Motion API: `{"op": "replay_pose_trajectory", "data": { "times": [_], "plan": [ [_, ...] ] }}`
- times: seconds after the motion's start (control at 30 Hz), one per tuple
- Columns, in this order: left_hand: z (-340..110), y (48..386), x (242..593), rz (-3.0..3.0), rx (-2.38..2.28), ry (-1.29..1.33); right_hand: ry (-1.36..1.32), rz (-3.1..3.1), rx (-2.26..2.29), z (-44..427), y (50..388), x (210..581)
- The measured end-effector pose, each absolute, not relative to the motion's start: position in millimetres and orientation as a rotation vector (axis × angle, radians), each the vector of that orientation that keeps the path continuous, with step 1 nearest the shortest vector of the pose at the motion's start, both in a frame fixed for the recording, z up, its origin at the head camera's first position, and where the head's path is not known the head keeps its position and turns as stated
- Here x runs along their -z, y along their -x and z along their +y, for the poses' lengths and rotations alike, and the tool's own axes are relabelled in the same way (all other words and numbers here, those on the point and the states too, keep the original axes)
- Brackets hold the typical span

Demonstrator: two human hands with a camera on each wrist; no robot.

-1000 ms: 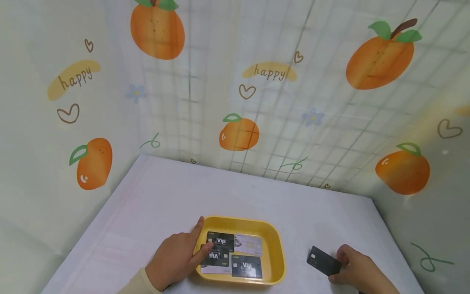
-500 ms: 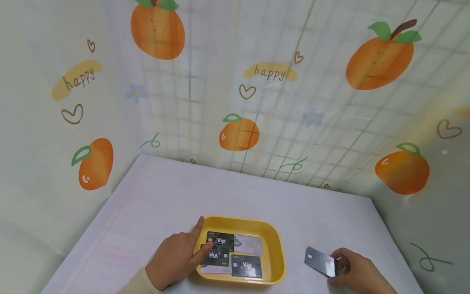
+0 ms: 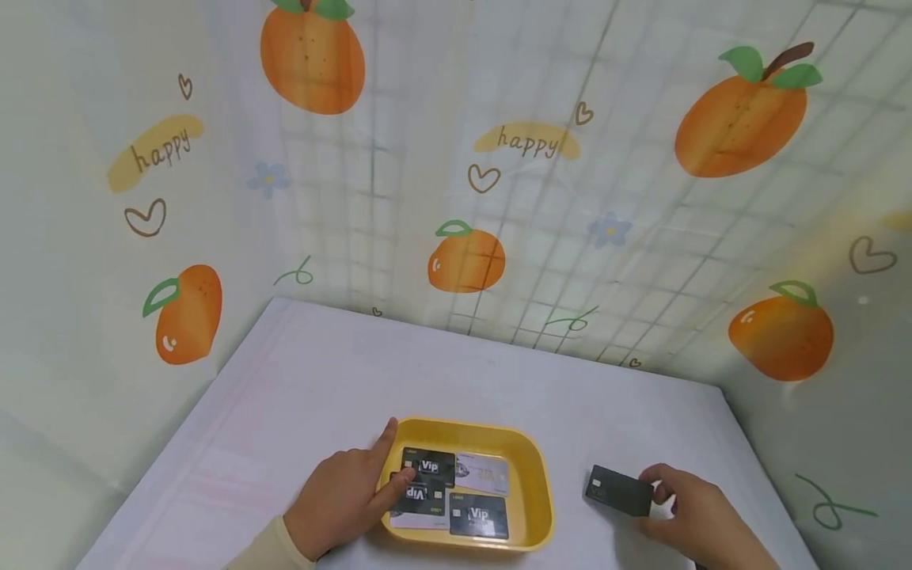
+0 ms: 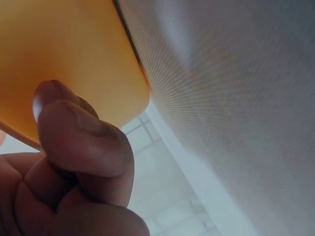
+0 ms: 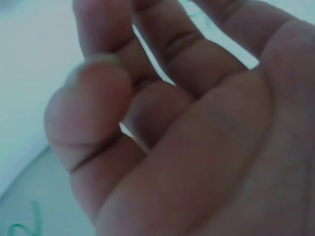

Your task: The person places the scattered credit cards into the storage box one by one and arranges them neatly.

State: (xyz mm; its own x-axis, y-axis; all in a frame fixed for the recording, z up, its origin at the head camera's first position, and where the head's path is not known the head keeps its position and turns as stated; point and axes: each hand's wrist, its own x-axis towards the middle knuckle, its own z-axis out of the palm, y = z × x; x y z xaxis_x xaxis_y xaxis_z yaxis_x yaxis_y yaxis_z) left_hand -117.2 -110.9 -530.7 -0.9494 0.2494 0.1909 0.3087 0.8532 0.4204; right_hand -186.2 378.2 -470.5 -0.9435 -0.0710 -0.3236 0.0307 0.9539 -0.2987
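A yellow tray [image 3: 537,507] stands on the table in the head view, with several black and pale cards inside. One black card [image 3: 479,517] marked "Vip" lies at its front. My left hand [image 3: 338,499] grips the tray's left side, thumb over the rim and above the cards. In the left wrist view, curled fingers [image 4: 81,140] lie against the tray's outer wall [image 4: 98,59]. Right of the tray, my right hand [image 3: 687,511] pinches another black card [image 3: 618,491] by its right end. The right wrist view shows the hand [image 5: 182,147] but not this card.
A white cloth-covered table [image 3: 456,372] extends behind the tray. Pale curtains with printed oranges [image 3: 466,261] enclose it at the back and both sides.
My right hand has tilted the black card, so its glare is gone, and shifted it slightly left and away from me. The left hand and tray have stayed in place.
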Motion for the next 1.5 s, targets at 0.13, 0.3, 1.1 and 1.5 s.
{"op": "replay_pose_trajectory", "data": {
  "times": [0.13, 0.3, 1.1, 1.5],
  "plan": [
    [-111, 117, 530, -2.911, 0.694, 0.434, 0.17, 2.9, 0.379, 357, 186, 447],
    [-111, 117, 530, -2.915, 0.696, 0.433, 0.296, 3.03, 0.347, 325, 181, 417],
    [-113, 120, 531, -2.858, 0.719, 0.459, 0.628, 2.949, 0.395, 209, 170, 425],
    [-115, 120, 535, -2.825, 0.753, 0.497, 0.753, 2.881, 0.345, 187, 169, 447]
  ]
}}
